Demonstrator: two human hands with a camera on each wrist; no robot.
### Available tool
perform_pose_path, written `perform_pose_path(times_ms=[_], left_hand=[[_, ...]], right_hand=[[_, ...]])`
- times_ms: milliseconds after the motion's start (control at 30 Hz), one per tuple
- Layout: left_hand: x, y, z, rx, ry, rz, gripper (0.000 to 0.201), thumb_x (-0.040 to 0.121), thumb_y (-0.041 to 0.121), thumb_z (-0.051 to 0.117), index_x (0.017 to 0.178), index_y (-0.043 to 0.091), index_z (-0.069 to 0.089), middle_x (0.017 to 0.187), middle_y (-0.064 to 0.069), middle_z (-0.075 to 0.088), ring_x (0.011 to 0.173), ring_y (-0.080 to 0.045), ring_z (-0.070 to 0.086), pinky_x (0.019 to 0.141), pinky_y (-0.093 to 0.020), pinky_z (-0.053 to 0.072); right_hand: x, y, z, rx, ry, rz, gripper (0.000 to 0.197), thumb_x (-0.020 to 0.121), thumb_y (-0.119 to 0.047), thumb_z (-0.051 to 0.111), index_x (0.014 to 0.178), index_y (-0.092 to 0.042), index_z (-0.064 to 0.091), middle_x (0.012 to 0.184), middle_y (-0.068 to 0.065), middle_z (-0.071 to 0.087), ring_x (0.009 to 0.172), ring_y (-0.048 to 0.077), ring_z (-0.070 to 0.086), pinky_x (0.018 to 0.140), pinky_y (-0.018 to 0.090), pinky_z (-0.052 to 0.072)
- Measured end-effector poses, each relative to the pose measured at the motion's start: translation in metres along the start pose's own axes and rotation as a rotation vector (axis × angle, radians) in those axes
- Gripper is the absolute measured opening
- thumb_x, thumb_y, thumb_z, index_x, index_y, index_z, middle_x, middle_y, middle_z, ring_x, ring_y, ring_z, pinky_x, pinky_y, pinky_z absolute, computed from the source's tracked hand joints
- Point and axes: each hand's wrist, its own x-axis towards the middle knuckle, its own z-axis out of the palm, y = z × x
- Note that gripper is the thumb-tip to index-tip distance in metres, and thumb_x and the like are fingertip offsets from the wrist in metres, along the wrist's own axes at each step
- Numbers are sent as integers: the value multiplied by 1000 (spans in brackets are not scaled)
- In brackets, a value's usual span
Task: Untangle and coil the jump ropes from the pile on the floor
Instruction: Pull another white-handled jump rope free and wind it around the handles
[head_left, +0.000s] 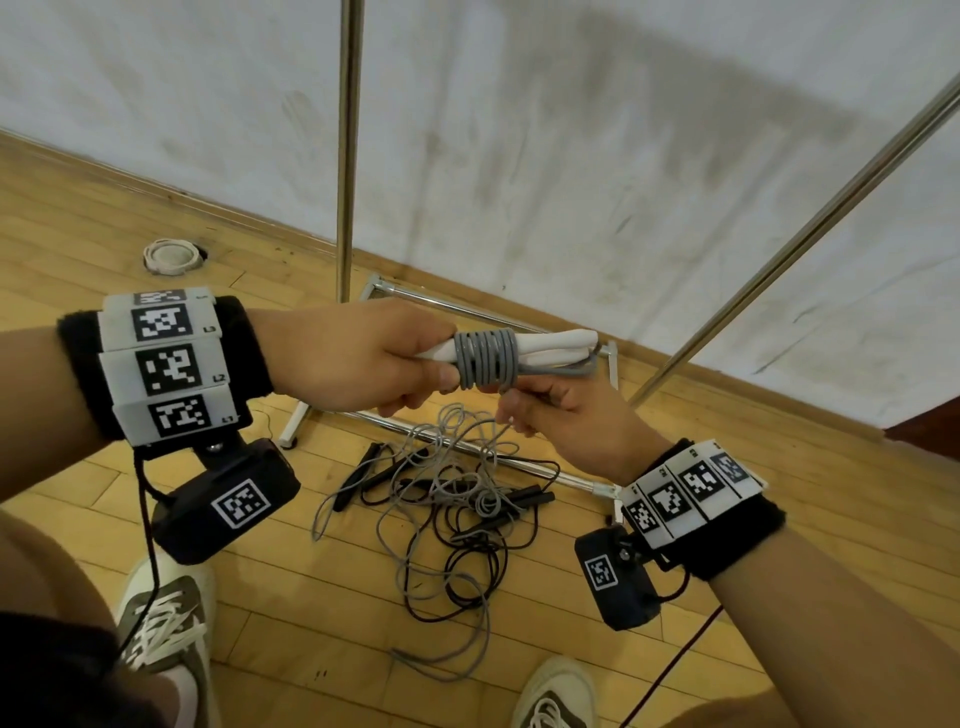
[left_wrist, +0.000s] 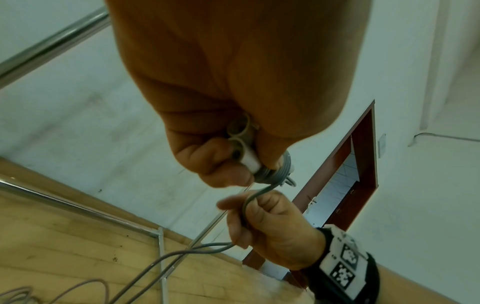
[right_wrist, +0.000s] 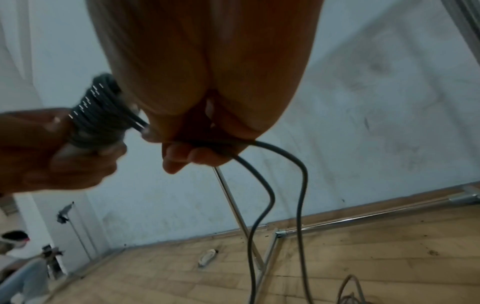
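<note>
My left hand (head_left: 415, 364) grips a pair of white jump-rope handles (head_left: 550, 347) held side by side, with grey cord (head_left: 485, 358) wound round them in several tight turns. Just below, my right hand (head_left: 540, 410) holds the loose grey cord (left_wrist: 249, 203) that leads off the winding; two grey strands (right_wrist: 285, 195) hang from it toward the floor. Under the hands, a tangled pile (head_left: 457, 499) of grey and black ropes with black handles lies on the wooden floor. In the left wrist view the handle ends (left_wrist: 241, 142) show inside my left fist.
A chrome rack stands behind the pile, with an upright pole (head_left: 348, 156), a slanted pole (head_left: 810, 234) and base bars (head_left: 467, 431) on the floor. A white coiled rope (head_left: 171, 255) lies near the wall. My shoes (head_left: 166, 618) are at the bottom. A person sits far off (right_wrist: 15, 253).
</note>
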Motion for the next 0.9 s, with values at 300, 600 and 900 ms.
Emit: perform_pose_path(times_ms=[300,600,900], left_hand=[[-6,2,2,18,-123,38,26,101,28,48,79,16,52,67,-9,61,57,-21,56,56,-29,48],[2,-4,24,233,-350,-36,27,100,33,49,73,30,48,69,8,58,58,-5,50,58,-24,44],[18,-20,32,422,-292,-150,26,102,35,44,80,21,46,69,3,52,55,-11,44,55,-26,39]], right_hand=[[1,10,-3,-14,-15,60,16,93,-13,62,98,-26,69,95,-6,74,94,5,68,71,7,48],[12,13,-13,-513,-206,54,26,97,-39,55,75,-26,60,63,-10,53,56,5,44,54,25,34],[19,-9,-14,-197,-77,247,40,101,-38,46,72,-15,62,56,-14,50,53,2,42,60,25,36]])
